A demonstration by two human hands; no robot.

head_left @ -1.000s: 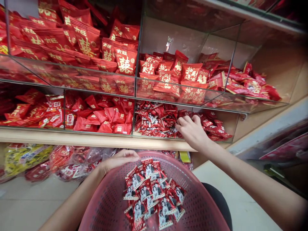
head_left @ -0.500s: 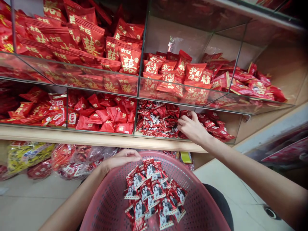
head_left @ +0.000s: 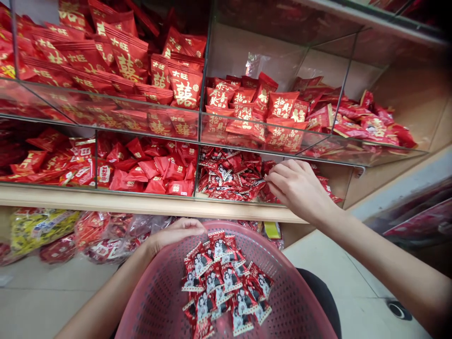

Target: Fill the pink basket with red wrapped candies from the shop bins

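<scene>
My left hand (head_left: 181, 232) grips the upper left rim of a pink perforated basket (head_left: 148, 301). Inside the basket lies a pile of small red packets (head_left: 222, 278) with black and white figures on them. My right hand (head_left: 298, 186) is at the front of the lower shelf compartment, over its right part, fingers curled together at the edge of a heap of similar red packets (head_left: 229, 174). Whatever its fingertips may hold is hidden behind the hand.
Glass-fronted shelf compartments hold large red packets (head_left: 127, 56), red packets with gold writing (head_left: 282, 106) and plain red ones (head_left: 151, 169). A pale wooden shelf edge (head_left: 106, 200) runs above bagged goods (head_left: 42, 228) on the tiled floor (head_left: 35, 301).
My right hand has drawn nearer and slightly right, its back now turned more upward over the shelf front. My left hand and the basket have hardly moved.
</scene>
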